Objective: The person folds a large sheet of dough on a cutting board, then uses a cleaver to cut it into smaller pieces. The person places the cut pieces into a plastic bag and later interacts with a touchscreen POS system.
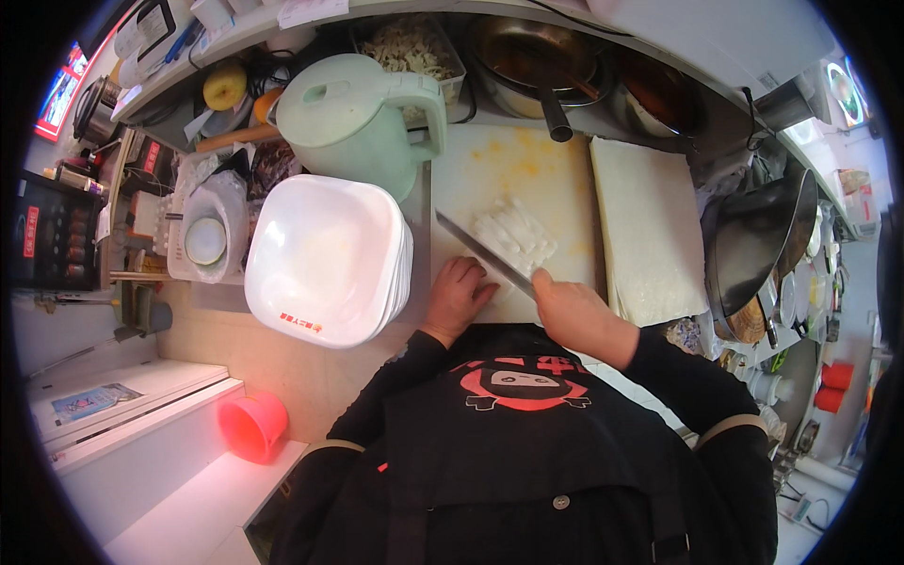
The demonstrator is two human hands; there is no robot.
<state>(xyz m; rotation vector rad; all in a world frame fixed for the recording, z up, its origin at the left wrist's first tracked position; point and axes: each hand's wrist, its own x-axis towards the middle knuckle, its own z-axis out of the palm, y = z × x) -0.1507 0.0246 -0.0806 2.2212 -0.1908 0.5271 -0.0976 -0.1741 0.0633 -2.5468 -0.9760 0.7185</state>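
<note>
My right hand (583,314) grips a long-bladed kitchen knife (484,253) by its handle. The blade slants up and left, low over the white cutting board (452,159). Just beyond the blade lies a heap of cut white food strips (519,233); what food it is cannot be told. My left hand (459,293) rests on the board's near left edge with curled fingers, on the near side of the blade. Pale food shows beside its thumb, but whatever lies under the fingers is hidden. Yellow stains mark the far part of the board.
Left of the board are stacked white square bowls (325,247) and a pale green electric kettle (346,127). A pile of pale sheets (646,226) lies to the right, beside a dark metal pan (756,240). Behind stand a handled pot (533,63) and a food tub (409,46).
</note>
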